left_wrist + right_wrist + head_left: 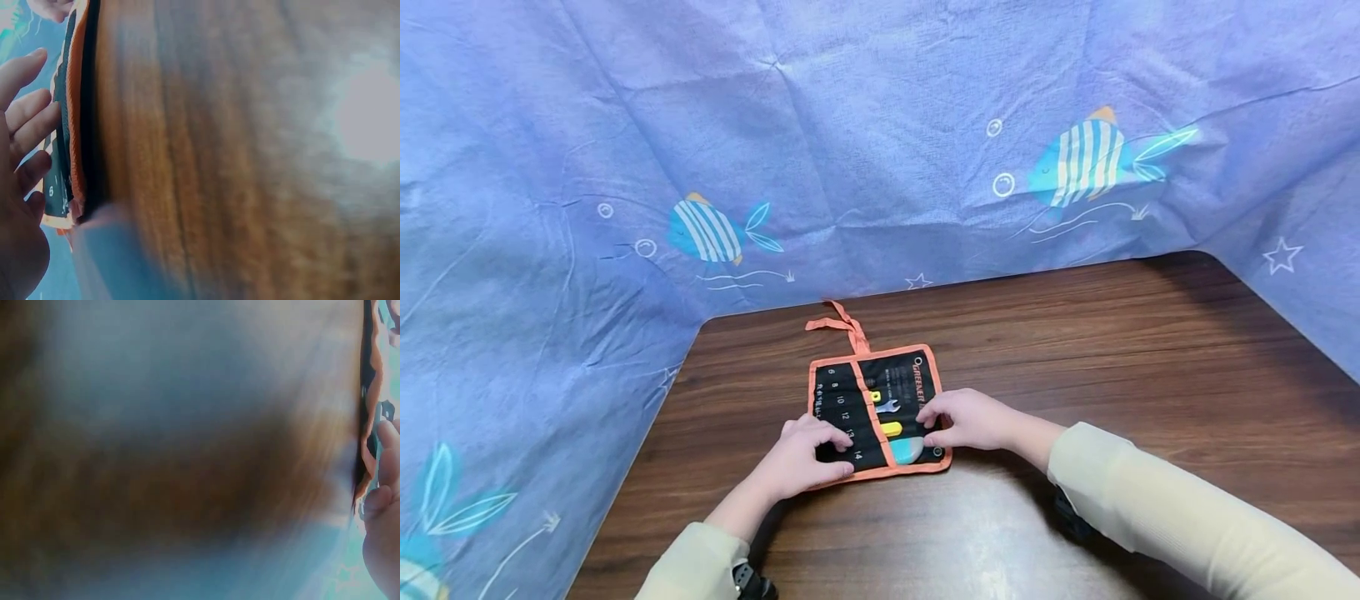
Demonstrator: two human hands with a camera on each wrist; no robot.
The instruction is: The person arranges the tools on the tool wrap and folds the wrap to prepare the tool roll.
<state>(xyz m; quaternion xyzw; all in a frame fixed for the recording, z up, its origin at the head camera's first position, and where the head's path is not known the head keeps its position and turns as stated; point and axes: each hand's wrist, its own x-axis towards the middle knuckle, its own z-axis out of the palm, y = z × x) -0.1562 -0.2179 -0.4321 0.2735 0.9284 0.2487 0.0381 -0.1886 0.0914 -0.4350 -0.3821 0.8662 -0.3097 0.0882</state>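
Note:
A black tool pouch (830,392) with orange trim lies unfolded on the table, numbers printed down its left part. From its pocket stick out a teal and grey rounded tool end (906,451), a yellow piece (891,429), a silver open-end wrench (888,406) and a small yellow end with a hole (875,397). My left hand (805,452) is over the pouch's lower left, fingers loosely bent, nothing visible in its grasp. At the right edge is my right hand (976,419), thumb beside the teal tool end, fingers relaxed and apart from the thumb; whether it touches is unclear.
Orange tie straps (852,327) trail from the pouch's top edge onto the brown wooden table (1075,350). A blue fish-patterned cloth (880,150) hangs behind and along the sides. Both wrist views are mostly blurred tabletop.

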